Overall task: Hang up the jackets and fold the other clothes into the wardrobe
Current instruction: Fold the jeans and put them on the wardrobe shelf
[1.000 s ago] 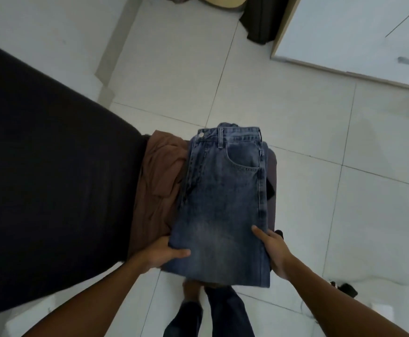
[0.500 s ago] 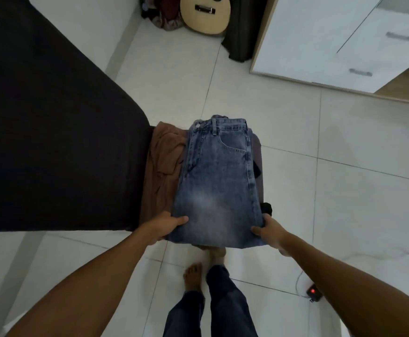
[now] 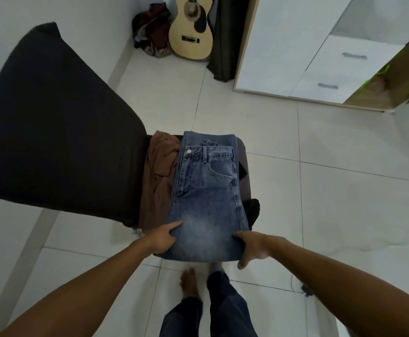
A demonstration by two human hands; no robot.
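A folded pair of blue jeans (image 3: 208,198) lies on top of a small pile of clothes, waistband pointing away from me. My left hand (image 3: 162,239) grips the near left corner of the jeans, thumb on top. My right hand (image 3: 252,246) holds the near right corner, fingers curled under the edge. Under the jeans lie a brown garment (image 3: 158,176) on the left and a dark garment (image 3: 251,210) showing at the right. The white wardrobe (image 3: 296,45) with two drawers stands at the back right, its door open at the far right.
A large black cushioned surface (image 3: 52,132) fills the left side. A guitar (image 3: 191,32) and a bundle of clothes (image 3: 152,32) lean in the far corner beside a dark curtain (image 3: 225,37). White floor tiles (image 3: 332,190) spread to the right. My bare feet (image 3: 190,283) stand below the pile.
The view has tilted up and away, bringing the guitar and wardrobe into sight. The jeans sit slightly differently, with a fold now showing past the waistband. Both hands stay on the near corners.
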